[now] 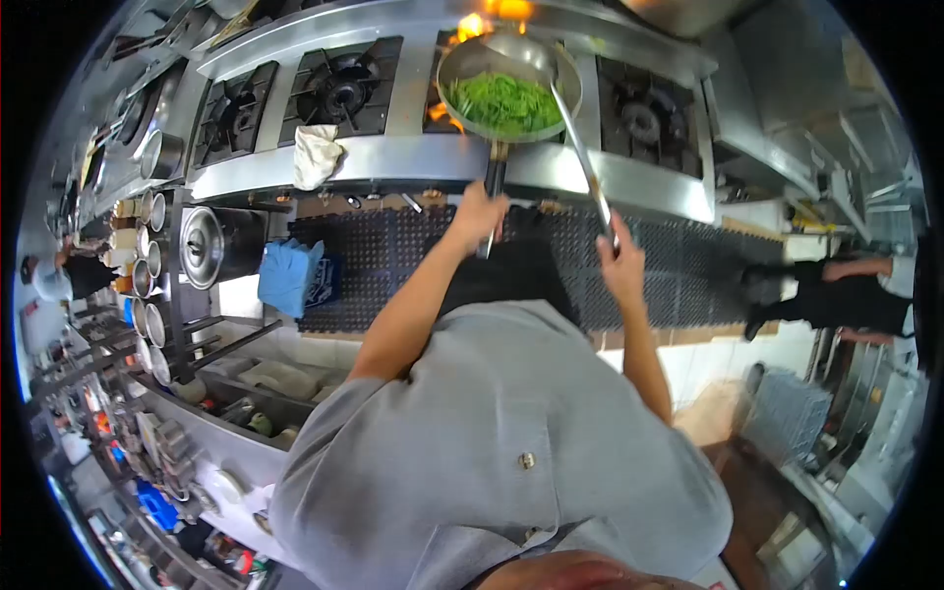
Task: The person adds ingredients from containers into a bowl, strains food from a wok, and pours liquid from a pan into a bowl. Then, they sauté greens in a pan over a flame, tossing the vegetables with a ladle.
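Note:
Wrapped round the black handle of a pan (497, 169), my left hand (479, 216) is closed in front of the stove. The pan stands over a lit burner and holds chopped green vegetables (503, 102). Flames (472, 27) rise at its far edge and show at its left side. My right hand (621, 258) is closed on the end of a long metal ladle (582, 147). The ladle slants up and left into the pan, its bowl (526, 51) at the far side above the greens.
Unlit burners (344, 93) lie left and right of the pan. A white cloth (317, 155) rests on the stove's front edge. A lidded pot (203, 248) stands at the left. One person (836, 300) is at the right, another (61, 275) at the far left.

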Tool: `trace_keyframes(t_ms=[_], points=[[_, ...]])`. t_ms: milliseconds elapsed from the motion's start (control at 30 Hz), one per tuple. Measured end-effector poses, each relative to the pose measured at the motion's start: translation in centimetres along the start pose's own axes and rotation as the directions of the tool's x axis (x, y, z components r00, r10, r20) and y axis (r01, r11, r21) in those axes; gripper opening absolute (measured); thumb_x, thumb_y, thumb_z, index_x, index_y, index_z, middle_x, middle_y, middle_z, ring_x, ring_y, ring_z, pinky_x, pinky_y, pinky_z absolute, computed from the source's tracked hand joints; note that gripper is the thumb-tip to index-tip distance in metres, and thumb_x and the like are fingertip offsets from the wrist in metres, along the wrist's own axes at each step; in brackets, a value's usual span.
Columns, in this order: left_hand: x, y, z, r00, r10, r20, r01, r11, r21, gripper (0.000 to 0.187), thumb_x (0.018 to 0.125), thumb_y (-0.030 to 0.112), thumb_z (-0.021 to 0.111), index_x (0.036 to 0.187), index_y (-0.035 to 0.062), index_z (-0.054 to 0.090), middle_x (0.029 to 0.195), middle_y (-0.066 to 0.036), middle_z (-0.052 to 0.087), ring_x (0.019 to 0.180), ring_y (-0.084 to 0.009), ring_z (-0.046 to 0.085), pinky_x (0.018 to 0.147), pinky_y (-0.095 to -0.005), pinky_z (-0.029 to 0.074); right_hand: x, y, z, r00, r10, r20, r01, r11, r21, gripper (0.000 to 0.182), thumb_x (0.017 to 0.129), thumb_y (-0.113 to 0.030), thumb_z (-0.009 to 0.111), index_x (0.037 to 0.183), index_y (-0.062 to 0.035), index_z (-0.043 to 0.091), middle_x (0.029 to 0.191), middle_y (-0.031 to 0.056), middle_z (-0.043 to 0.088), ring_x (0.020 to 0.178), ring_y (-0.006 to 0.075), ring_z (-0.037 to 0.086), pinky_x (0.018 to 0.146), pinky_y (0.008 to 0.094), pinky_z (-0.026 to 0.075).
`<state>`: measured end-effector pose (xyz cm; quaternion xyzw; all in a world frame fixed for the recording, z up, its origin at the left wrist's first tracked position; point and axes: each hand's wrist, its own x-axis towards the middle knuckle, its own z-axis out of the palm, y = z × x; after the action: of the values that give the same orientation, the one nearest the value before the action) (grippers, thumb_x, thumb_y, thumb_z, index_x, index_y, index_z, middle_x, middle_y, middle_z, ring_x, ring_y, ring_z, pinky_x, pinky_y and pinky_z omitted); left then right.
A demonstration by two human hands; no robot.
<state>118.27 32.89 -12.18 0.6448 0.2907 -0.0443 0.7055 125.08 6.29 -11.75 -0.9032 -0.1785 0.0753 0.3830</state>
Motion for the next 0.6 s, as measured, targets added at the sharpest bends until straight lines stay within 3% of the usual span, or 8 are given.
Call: trace_keyframes(t_ms=[33, 133, 233, 333, 367, 433, 500, 600], points=[[2.7, -2.2, -0.2, 0.99, 0.131, -0.057, -0.127, 0.99, 0.067, 0.017, 0.081, 0.012, 0.058, 0.072, 0.0019, 0.048, 0.047, -0.007, 0.048, 0.037, -0.0158, 0.047, 0.035, -0.0326, 0.039, -0.1, -0.6, -0.4, 0.999, 0.042, 0.031, -0.042, 0.999, -0.003, 0.051, 0.084, -0.016, 0.065, 0.133, -0.0137, 0.05, 0.082, 0.0196, 0.066, 0.067, 0.0288, 0.067, 0.064, 0.0362, 0.052], [-3.4, 1.6, 2.7, 1.0, -0.022, -0.003, 0.022, 0.998, -0.052, 0.017, 0.081, 0.013, 0.059, 0.072, 0.0024, 0.049, 0.048, -0.007, 0.048, 0.037, -0.0157, 0.048, 0.035, -0.032, 0.037, 0.0, 0.5, 0.4, 0.997, -0.036, -0.075, 0.038, 0.999, 0.02, 0.048, 0.084, -0.018, 0.065, 0.129, -0.0101, 0.052, 0.07, 0.0194, 0.062, 0.062, 0.032, 0.065, 0.059, 0.0383, 0.05], [-1.8, 0.4, 2.2, 0.996, -0.083, -0.044, 0.079, 0.993, -0.087, 0.019, 0.08, 0.012, 0.056, 0.068, -0.0021, 0.052, 0.046, -0.008, 0.05, 0.035, -0.0165, 0.047, 0.035, -0.031, 0.037, 0.2, 2.3, 2.8, 0.995, -0.035, -0.093, 0.039, 0.998, 0.044, 0.026, 0.084, -0.02, 0.065, 0.103, -0.005, 0.056, 0.065, 0.0186, 0.06, 0.06, 0.0373, 0.062, 0.055, 0.0404, 0.048], [1.8, -0.4, 1.4, 0.99, 0.12, -0.079, -0.12, 0.993, 0.008, 0.024, 0.079, 0.01, 0.055, 0.058, -0.0006, 0.05, 0.044, -0.009, 0.049, 0.035, -0.017, 0.047, 0.036, -0.031, 0.038, 0.4, 0.8, 3.4, 0.993, -0.018, -0.116, 0.031, 0.992, 0.119, 0.022, 0.084, -0.021, 0.064, 0.088, -0.0041, 0.05, 0.06, 0.0172, 0.057, 0.059, 0.04, 0.06, 0.055, 0.0451, 0.046], [-0.2, 0.2, 2.0, 0.996, 0.013, -0.084, -0.004, 0.994, 0.105, 0.021, 0.08, 0.009, 0.055, 0.062, 0.0001, 0.049, 0.046, -0.008, 0.049, 0.035, -0.0172, 0.047, 0.036, -0.0313, 0.038, 0.7, 0.7, 3.6, 0.99, -0.035, -0.136, 0.052, 0.992, 0.117, 0.022, 0.084, -0.021, 0.064, 0.088, -0.0041, 0.05, 0.06, 0.0172, 0.057, 0.059, 0.04, 0.06, 0.055, 0.0451, 0.046], [-4.8, 1.5, 3.7, 0.995, -0.086, -0.049, 0.079, 0.989, -0.122, 0.013, 0.083, 0.01, 0.054, 0.073, 0.002, 0.05, 0.051, -0.005, 0.048, 0.037, -0.0171, 0.047, 0.035, -0.0305, 0.038, 0.4, 2.1, 5.4, 0.992, -0.003, -0.127, 0.021, 0.99, 0.142, 0.019, 0.084, -0.018, 0.062, 0.087, -0.0042, 0.048, 0.063, 0.0183, 0.058, 0.063, 0.0412, 0.06, 0.056, 0.0464, 0.046], [-3.8, 0.1, 3.1, 0.996, -0.089, -0.019, 0.083, 0.975, -0.206, 0.009, 0.082, 0.006, 0.055, 0.078, 0.0017, 0.048, 0.055, -0.004, 0.048, 0.037, -0.0178, 0.048, 0.034, -0.0308, 0.04, 0.8, 4.9, 8.3, 0.999, 0.003, -0.053, 0.006, 0.984, 0.179, 0.021, 0.084, -0.017, 0.061, 0.093, -0.0045, 0.047, 0.067, 0.0216, 0.059, 0.069, 0.0424, 0.061, 0.06, 0.0493, 0.046], [1.5, -0.6, 1.2, 1.0, 0.0, -0.011, -0.001, 1.0, -0.029, 0.012, 0.082, 0.006, 0.057, 0.076, 0.0025, 0.047, 0.056, -0.005, 0.049, 0.038, -0.0156, 0.048, 0.036, -0.0304, 0.041, 0.0, 6.6, 10.4, 0.987, 0.07, 0.147, -0.059, 0.996, -0.073, 0.031, 0.082, -0.017, 0.062, 0.103, -0.004, 0.043, 0.072, 0.027, 0.06, 0.073, 0.0477, 0.059, 0.064, 0.0555, 0.045]])
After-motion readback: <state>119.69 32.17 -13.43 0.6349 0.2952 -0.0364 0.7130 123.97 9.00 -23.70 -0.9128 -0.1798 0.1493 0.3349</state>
